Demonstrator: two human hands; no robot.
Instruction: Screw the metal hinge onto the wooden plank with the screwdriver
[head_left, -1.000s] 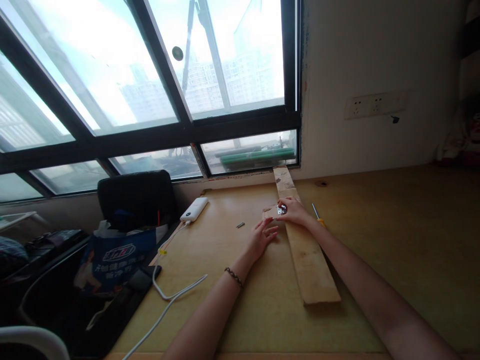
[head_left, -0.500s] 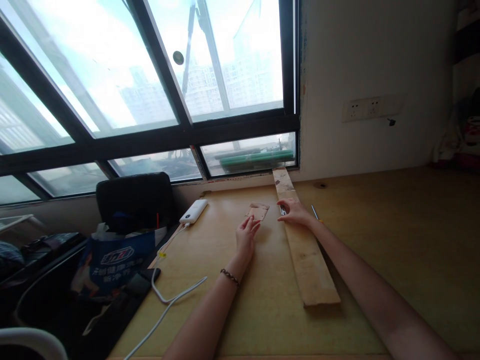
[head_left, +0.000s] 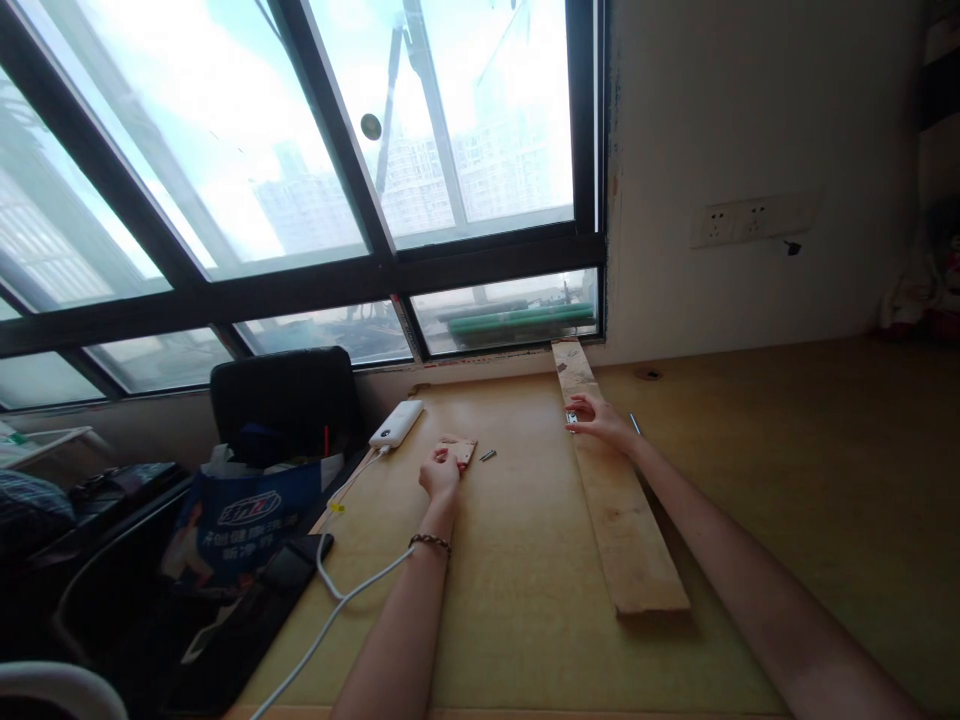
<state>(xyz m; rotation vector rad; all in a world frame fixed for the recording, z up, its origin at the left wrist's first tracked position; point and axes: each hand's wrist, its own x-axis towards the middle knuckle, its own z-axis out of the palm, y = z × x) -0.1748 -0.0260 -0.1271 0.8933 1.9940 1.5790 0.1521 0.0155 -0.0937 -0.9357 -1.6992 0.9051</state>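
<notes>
My left hand [head_left: 439, 474] is closed on the near edge of a small flat light-brown piece [head_left: 462, 449], wood or card. Just right of that piece lie small metal screws [head_left: 488, 455]; I cannot tell their number. A long wooden board [head_left: 637, 540] stretches from near the window frame toward me. On its far half, my right hand [head_left: 602, 420] pinches a small silvery metal plate [head_left: 572, 418] with holes between thumb and fingers, against the board's left edge. Beyond the right wrist, a thin metal rod [head_left: 634, 423] lies partly hidden.
A white power bank [head_left: 397, 424] with a white cable [head_left: 337, 597] lies along the table's left edge. Left of the table are a black chair [head_left: 285, 395] and a blue bag [head_left: 232, 540]. The window [head_left: 480, 260] and wall sockets [head_left: 739, 219] are behind.
My left hand has moved left and a little nearer, carrying the small flat piece along. The screws now show on the table. My right hand stays at the metal plate on the board.
</notes>
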